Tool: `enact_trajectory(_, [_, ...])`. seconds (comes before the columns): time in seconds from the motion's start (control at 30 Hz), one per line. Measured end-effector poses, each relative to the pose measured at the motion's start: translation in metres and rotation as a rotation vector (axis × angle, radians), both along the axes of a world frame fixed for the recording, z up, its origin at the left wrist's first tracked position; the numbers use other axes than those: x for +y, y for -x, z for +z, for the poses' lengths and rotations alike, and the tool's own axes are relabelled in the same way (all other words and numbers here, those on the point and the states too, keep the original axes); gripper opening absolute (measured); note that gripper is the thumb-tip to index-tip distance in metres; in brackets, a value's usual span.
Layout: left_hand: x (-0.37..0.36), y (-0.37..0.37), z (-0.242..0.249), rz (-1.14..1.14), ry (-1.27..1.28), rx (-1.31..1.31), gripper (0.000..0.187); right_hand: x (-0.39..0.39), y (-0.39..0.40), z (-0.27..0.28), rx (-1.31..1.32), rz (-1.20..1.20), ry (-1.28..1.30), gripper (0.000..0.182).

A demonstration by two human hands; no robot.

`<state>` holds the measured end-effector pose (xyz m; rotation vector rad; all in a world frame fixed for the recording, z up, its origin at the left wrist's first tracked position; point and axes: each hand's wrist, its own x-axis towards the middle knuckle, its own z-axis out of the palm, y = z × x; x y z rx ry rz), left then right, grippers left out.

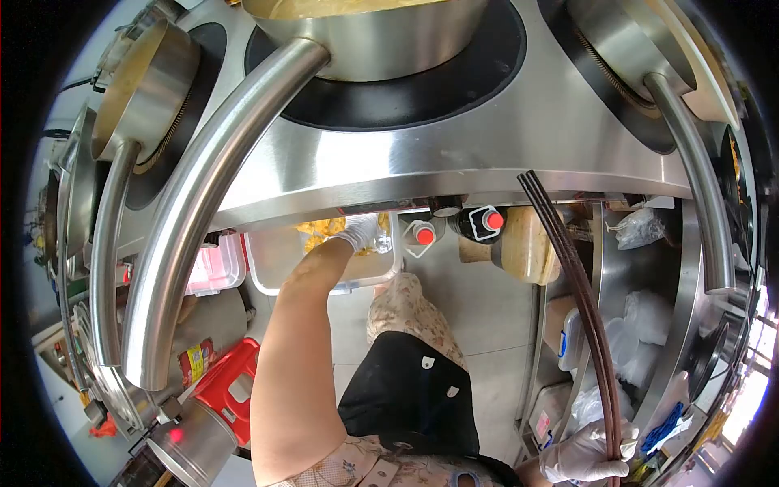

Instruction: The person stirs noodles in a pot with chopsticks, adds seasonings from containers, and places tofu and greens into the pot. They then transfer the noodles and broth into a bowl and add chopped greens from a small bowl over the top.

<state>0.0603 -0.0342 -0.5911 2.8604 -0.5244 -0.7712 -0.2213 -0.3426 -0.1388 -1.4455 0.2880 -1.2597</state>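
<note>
My left hand [361,231], in a white glove, reaches down into a clear plastic bin [268,272] below the counter edge. Yellow food pieces [320,231] lie in the bin beside it. The fingers are hidden among the contents. At the lower right my right hand [586,456], also white-gloved, is closed around the lower end of long dark brown sticks [578,296]. These sticks point up and to the left, with their tips in front of the counter edge.
A large pot [389,40] stands on the steel counter [357,154], its long handle [219,195] slanting down left. Smaller pots flank it. Red-capped bottles [423,235] and a jar [527,247] stand below. A red stool [227,390] is at lower left, shelves [600,243] at right.
</note>
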Motion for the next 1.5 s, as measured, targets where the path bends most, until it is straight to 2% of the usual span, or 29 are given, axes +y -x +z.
enact_trajectory(0.07, [0.0, -0.002, 0.007, -0.011, -0.056, 0.09, 0.079, 0.0, -0.002, 0.0, 0.004, 0.02, 0.012, 0.036])
enact_trajectory(0.13, [0.001, -0.002, 0.006, -0.021, -0.022, 0.065, 0.081, -0.001, -0.001, 0.002, 0.009, 0.04, 0.022, 0.036])
enact_trajectory(0.2, [0.005, 0.003, 0.001, -0.027, 0.01, 0.038, 0.082, -0.011, 0.007, 0.002, -0.115, 0.575, -0.325, 0.042])
enact_trajectory(0.23, [0.001, 0.008, 0.021, -0.066, -0.007, -0.056, 0.068, -0.012, 0.011, 0.001, -0.115, 0.578, -0.326, 0.042])
enact_trajectory(0.27, [-0.001, 0.012, 0.035, -0.105, -0.024, -0.151, 0.055, -0.013, 0.014, -0.002, -0.103, 0.574, -0.333, 0.041])
enact_trajectory(0.33, [-0.003, 0.016, 0.043, -0.087, 0.039, -0.14, 0.053, -0.016, 0.022, -0.009, -0.092, 0.57, -0.334, 0.04])
enact_trajectory(0.37, [-0.005, 0.016, 0.044, -0.074, 0.101, -0.126, 0.052, -0.017, 0.026, -0.013, -0.117, 0.482, -0.333, 0.04])
enact_trajectory(0.4, [-0.007, 0.017, 0.027, -0.061, 0.054, -0.152, 0.049, -0.019, 0.032, -0.017, -0.138, 0.394, -0.334, 0.039])
enact_trajectory(0.5, [-0.006, 0.02, 0.017, -0.073, 0.014, -0.192, 0.044, -0.022, 0.036, -0.017, -0.065, 0.367, -0.308, 0.039])
enact_trajectory(0.63, [-0.005, 0.012, 0.025, 0.104, -0.007, -0.002, 0.045, -0.021, 0.026, -0.013, -0.106, 0.423, -0.294, 0.039])
enact_trajectory(0.7, [0.004, 0.01, 0.043, 0.149, 0.164, 0.022, 0.051, -0.017, 0.016, -0.003, -0.037, 0.579, -0.284, 0.038])
enact_trajectory(0.73, [0.007, 0.006, 0.062, 0.15, 0.11, 0.127, 0.066, -0.004, 0.011, -0.003, 0.176, 0.025, -0.098, 0.049])
enact_trajectory(0.77, [0.014, 0.008, 0.06, 0.152, 0.106, 0.124, 0.066, -0.001, 0.003, 0.003, 0.173, 0.027, -0.103, 0.049])
enact_trajectory(0.8, [0.022, 0.011, 0.058, 0.306, 0.237, 0.126, 0.058, 0.002, -0.005, 0.011, 0.177, 0.065, -0.101, 0.049])
enact_trajectory(0.87, [0.033, 0.024, 0.09, 0.537, 0.554, 0.103, 0.038, -0.002, -0.005, 0.025, 0.112, 0.215, -0.183, 0.048])
enact_trajectory(0.9, [0.036, 0.035, 0.108, 0.543, 0.549, 0.097, 0.038, -0.009, -0.001, 0.029, 0.117, 0.249, -0.16, 0.047])
enact_trajectory(0.97, [0.029, 0.054, 0.187, 1.01, 0.957, 0.305, 0.029, -0.01, -0.001, 0.05, 0.066, 0.346, -0.315, 0.04])
enact_trajectory(1.0, [0.028, 0.063, 0.214, 1.036, 1.007, 0.271, 0.024, -0.01, -0.004, 0.061, 0.056, 0.353, -0.316, 0.04])
enact_trajectory(1.03, [0.028, 0.075, 0.239, 1.032, 1.011, 0.26, 0.024, -0.01, -0.009, 0.073, 0.099, 0.406, -0.289, 0.04])
enact_trajectory(1.1, [0.023, 0.095, 0.287, 1.046, 1.186, 0.192, 0.024, -0.015, -0.009, 0.089, 0.118, 0.455, -0.252, 0.04])
enact_trajectory(1.17, [0.009, 0.116, 0.337, 1.081, 1.21, 0.285, 0.026, -0.025, -0.001, 0.09, 0.175, 0.153, -0.182, 0.043])
enact_trajectory(1.2, [-0.002, 0.125, 0.367, 1.068, 1.218, 0.272, 0.026, -0.025, -0.003, 0.098, 0.147, 0.091, -0.178, 0.043])
enact_trajectory(1.27, [-0.029, 0.137, 0.434, 0.978, 1.5, 0.469, 0.029, -0.032, -0.003, 0.119, 0.126, 0.17, -0.196, 0.043])
enact_trajectory(1.3, [-0.041, 0.132, 0.464, 0.967, 1.502, 0.462, 0.029, -0.034, -0.002, 0.129, 0.123, 0.247, -0.215, 0.044])
enact_trajectory(1.43, [-0.065, 0.066, 0.565, 0.626, 1.614, -0.083, 0.034, -0.036, -0.009, 0.16, 0.077, 0.236, -0.314, 0.043])
enact_trajectory(1.5, [-0.065, 0.018, 0.604, 0.67, 1.531, -0.085, 0.035, -0.038, -0.013, 0.166, 0.064, 0.254, -0.297, 0.042])
